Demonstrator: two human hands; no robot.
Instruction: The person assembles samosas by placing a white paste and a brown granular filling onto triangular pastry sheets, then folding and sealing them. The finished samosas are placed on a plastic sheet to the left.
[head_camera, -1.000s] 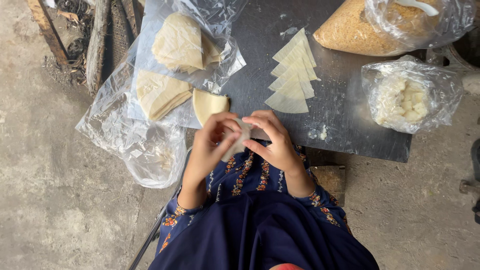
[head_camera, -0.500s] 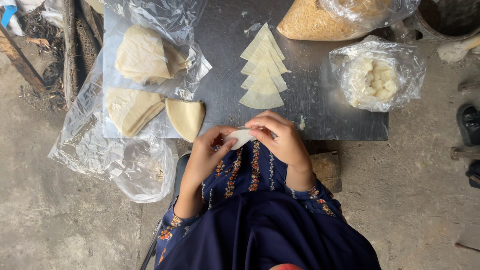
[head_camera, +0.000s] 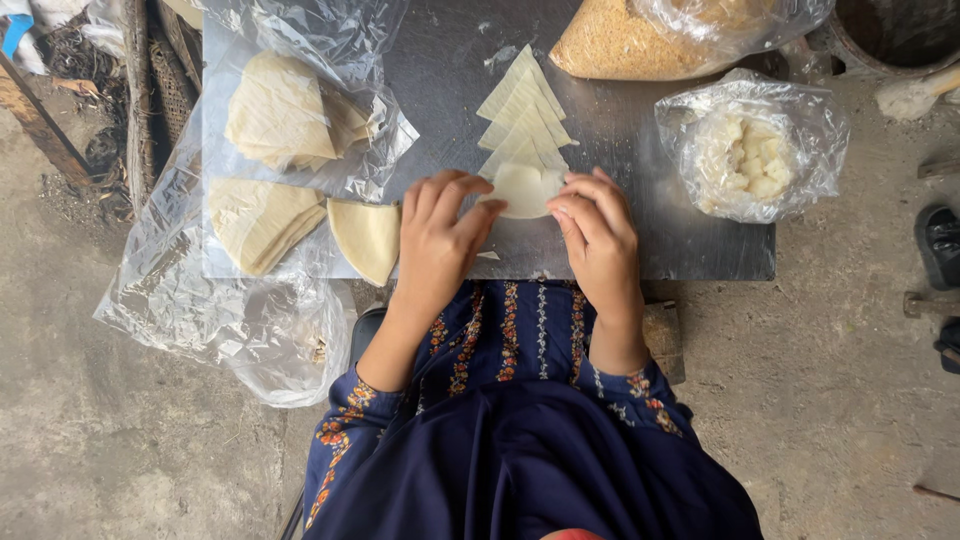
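Head view, single frame. I see both hands at the middle of the frame, over the near half of the dark metal table (head_camera: 640, 250).

Left hand (head_camera: 438, 232): fingers curled, tips pinching the left edge of a pale folded dough piece (head_camera: 527, 190). Right hand (head_camera: 600, 228): fingers bent, tips closed on the right edge of the same piece. Both hands narrow, holding it between them.

The dough piece sits at the near end of a row of folded triangles (head_camera: 522, 115) that runs toward the upper middle of the frame; it touches or overlaps the last one, I cannot tell which.

Left of frame: stacks of flat dough sheets (head_camera: 275, 115) in clear plastic, a second stack (head_camera: 255, 220) below, one loose sheet (head_camera: 368, 237) just beside the left hand. Right of frame: clear bag of pale chunky filling (head_camera: 745, 155). Upper right: bag of brown crumbs (head_camera: 620, 45).

Judgement: the step in hand looks like setting a finished fold onto the row. The next move would call for letting go with both hands without dragging the fold open, then reaching left for the loose sheet.
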